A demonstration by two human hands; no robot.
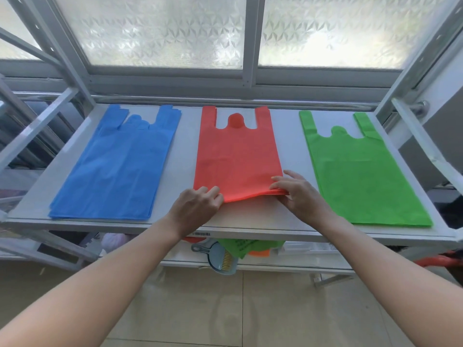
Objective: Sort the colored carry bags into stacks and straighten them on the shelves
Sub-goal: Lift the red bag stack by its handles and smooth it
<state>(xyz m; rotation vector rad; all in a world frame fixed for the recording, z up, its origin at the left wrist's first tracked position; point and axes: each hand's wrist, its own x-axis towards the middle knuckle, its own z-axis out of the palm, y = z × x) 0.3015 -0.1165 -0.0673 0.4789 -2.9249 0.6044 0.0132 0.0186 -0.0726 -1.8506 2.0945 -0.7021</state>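
Three flat stacks of carry bags lie side by side on the white shelf (185, 151), handles toward the window. The blue stack (117, 169) is at the left, slightly fanned at its handles. The red stack (238, 154) is in the middle and the green stack (360, 171) at the right. My left hand (198, 206) pinches the red stack's near left corner. My right hand (298, 194) grips its near right corner, fingers on top and thumb under the lifted edge.
Frosted window panes stand behind the shelf. Metal rack posts rise at the left (62, 53) and right (411, 71). On the lower shelf lie a blue dustpan with brush (223, 259) and loose green and orange bags (253, 246). Tiled floor lies below.
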